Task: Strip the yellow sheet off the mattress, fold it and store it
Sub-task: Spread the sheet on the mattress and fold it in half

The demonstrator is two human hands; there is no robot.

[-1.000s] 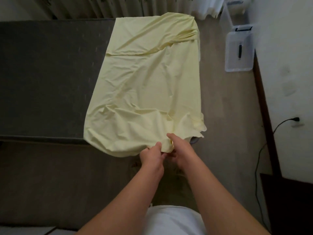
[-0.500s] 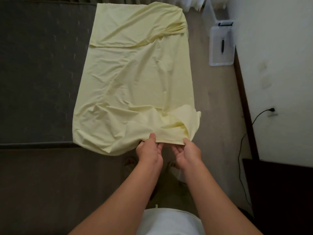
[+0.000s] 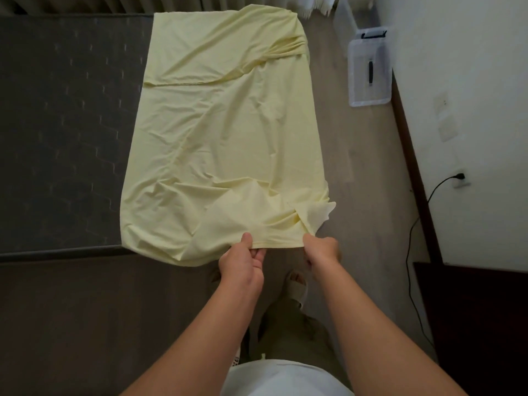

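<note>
The pale yellow sheet (image 3: pixel 225 132) lies folded into a long strip over the right part of the dark grey mattress (image 3: pixel 65 132), its right side hanging past the mattress edge. Its near end is rumpled. My left hand (image 3: pixel 243 262) pinches the sheet's near hem with thumb on top. My right hand (image 3: pixel 321 252) grips the same hem further right, at the near corner. The stretch of hem between the two hands is pulled straight.
A clear plastic storage box (image 3: pixel 370 71) with a black handle stands on the wooden floor by the white wall. A black cable (image 3: pixel 414 230) runs down from a wall socket (image 3: pixel 460 178). Dark furniture (image 3: pixel 474 318) fills the near right. My sandalled foot (image 3: pixel 297 284) is below the hands.
My hands were close together on the bunched near corner; they have slid apart along the hem, the right one moving right, so the edge between them is now drawn straight.
</note>
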